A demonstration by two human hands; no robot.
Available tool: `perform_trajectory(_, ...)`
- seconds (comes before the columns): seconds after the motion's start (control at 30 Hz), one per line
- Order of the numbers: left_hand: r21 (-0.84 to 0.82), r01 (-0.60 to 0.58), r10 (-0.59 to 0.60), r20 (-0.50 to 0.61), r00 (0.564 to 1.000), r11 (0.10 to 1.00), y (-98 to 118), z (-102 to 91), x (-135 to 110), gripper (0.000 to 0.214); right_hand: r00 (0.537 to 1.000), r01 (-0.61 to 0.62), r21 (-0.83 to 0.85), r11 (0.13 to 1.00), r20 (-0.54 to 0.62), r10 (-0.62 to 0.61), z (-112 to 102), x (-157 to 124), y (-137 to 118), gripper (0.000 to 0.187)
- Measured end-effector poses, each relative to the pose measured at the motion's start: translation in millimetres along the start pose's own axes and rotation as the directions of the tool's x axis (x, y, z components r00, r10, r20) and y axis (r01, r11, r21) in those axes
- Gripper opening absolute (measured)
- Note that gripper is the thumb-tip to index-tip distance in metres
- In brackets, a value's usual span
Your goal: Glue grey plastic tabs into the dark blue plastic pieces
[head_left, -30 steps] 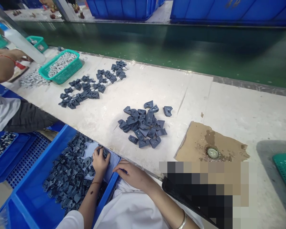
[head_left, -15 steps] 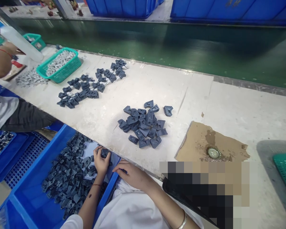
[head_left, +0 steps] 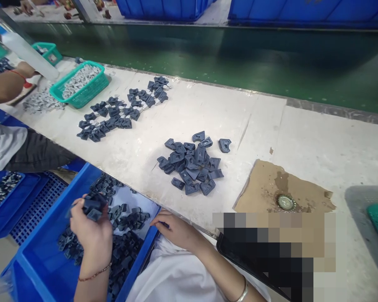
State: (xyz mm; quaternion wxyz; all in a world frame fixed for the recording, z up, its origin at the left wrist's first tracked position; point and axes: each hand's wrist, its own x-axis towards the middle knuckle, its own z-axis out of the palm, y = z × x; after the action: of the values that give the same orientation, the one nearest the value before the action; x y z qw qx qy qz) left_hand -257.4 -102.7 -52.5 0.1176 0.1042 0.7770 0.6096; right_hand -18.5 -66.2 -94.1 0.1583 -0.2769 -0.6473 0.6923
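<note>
My left hand [head_left: 93, 235] is raised palm-up above a blue crate [head_left: 44, 264], its fingers curled round a handful of dark grey plastic parts [head_left: 93, 206]. Many more of these parts [head_left: 124, 258] lie loose in the crate, some on a pale sheet inside it. My right hand [head_left: 176, 230] rests at the crate's near rim beside the table edge, thumb apart from loosely bent fingers, with nothing visible in it. On the white table [head_left: 208, 109], just beyond my hands, sits a heap of the same grey parts [head_left: 190, 163].
Joined grey and white pieces [head_left: 119, 113] lie farther left, beside a green basket [head_left: 91, 90] of small white parts. A torn cardboard piece [head_left: 255, 188] holds a bottle cap [head_left: 285, 202]. Another person's arm [head_left: 6, 86] is at left. A green belt [head_left: 189, 54] runs behind.
My left hand has moved left and up from the crate's table-side edge, turning palm-up with a handful of grey parts. My right hand stays in place.
</note>
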Motion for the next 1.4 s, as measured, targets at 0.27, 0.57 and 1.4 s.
perform_trajectory(0.27,-0.162,-0.036,0.095,0.375,0.922,0.986,86.1,48.0,-29.0,0.032,0.999,0.040,-0.025,0.999,-0.013,-0.041,2.0,-0.5,5.1,0.027)
perform_trajectory(0.57,-0.116,-0.513,0.464,0.626,0.627,0.850,75.9,153.2,-56.2,0.033,0.998,0.047,-0.047,0.998,-0.035,-0.049,2.4,0.1,4.9,0.028)
perform_trajectory(1.4,0.213,-0.739,0.727,0.147,0.671,0.639,-12.5,62.3,19.0,0.037,1.000,0.022,0.023,0.999,-0.021,-0.021,6.9,2.2,14.3,0.026)
